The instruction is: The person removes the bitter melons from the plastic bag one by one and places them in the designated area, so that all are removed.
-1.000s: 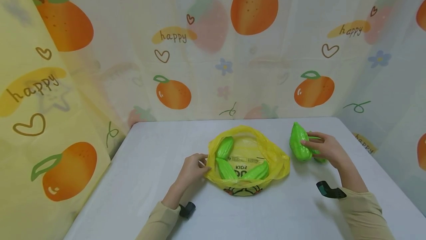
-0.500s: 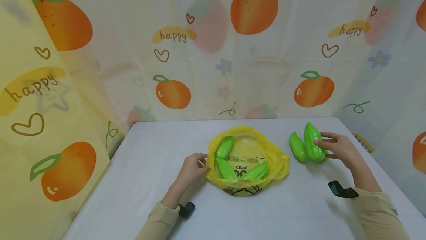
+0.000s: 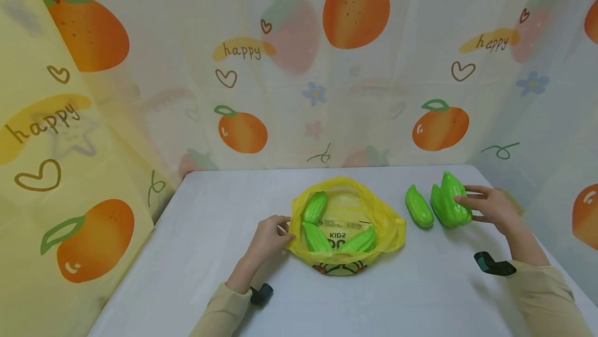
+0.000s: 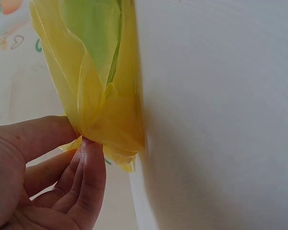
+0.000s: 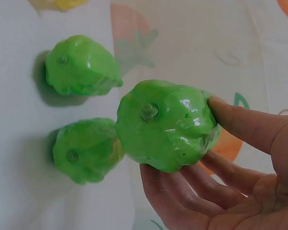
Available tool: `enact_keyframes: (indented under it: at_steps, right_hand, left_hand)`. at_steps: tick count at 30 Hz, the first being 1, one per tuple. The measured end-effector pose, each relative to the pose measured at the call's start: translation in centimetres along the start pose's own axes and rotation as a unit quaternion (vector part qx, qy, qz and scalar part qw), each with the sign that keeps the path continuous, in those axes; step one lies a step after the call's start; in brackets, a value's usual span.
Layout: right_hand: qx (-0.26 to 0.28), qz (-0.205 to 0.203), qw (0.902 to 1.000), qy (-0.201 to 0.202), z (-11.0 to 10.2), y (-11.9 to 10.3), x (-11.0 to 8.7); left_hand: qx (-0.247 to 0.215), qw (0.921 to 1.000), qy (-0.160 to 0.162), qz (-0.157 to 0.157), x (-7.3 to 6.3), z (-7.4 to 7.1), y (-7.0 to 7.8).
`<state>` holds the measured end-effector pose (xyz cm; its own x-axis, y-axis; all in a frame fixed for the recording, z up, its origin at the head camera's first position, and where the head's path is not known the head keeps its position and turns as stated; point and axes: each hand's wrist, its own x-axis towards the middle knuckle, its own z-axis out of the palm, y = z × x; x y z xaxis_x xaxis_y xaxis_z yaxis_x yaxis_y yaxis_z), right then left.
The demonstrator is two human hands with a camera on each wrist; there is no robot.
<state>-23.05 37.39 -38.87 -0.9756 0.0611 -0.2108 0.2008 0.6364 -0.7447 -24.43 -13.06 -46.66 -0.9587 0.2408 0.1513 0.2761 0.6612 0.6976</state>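
Observation:
My left hand [image 3: 271, 236] pinches the left rim of a yellow plastic bag [image 3: 397, 236] between thumb and fingers. The gathered film [image 4: 108, 124] shows at the fingertips in the left wrist view. Inside the open bag lie three ridged green bitter melons [image 3: 358, 240]. At the right, my right hand [image 3: 495, 207] grips a glossy, lumpy bitter melon [image 5: 165, 125] with a short stem, thumb on one side and fingers on the other. Two more sit on the table: one stands apart [image 3: 419, 207], and another [image 5: 89, 151] is partly hidden by the held one.
A white-covered table [image 3: 341, 300] holds everything. Behind it and along both sides hangs a fruit-print cloth [image 3: 289, 119], close beyond the table's back edge. The two loose bitter melons are between the bag and my right hand.
My right hand has carried its bitter melon to the right, past the two on the table, which now show more. My left hand keeps its pinch on the bag rim.

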Motion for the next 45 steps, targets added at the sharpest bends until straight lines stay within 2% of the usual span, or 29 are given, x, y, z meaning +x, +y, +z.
enact_keyframes:
  at_steps: [12,24,32,45]
  right_hand:
    - [-0.001,0.007,1.0000,0.006,-1.5,1.8,0.3]
    - [0.013,0.034,0.9993,0.005,-2.2,2.6,0.1]
    - [0.033,0.064,0.9971,0.024,-2.2,3.8,0.9]
    - [0.030,0.072,0.9947,0.067,-1.3,5.5,2.1]
  left_hand:
    - [-0.002,1.0000,0.003,0.008,0.1,0.0,-0.1]
    - [0.005,1.0000,0.003,0.004,0.1,0.0,-0.1]
    - [0.004,1.0000,-0.002,0.000,0.2,0.1,0.0]
    - [0.008,1.0000,-0.003,0.002,0.2,0.0,-0.1]
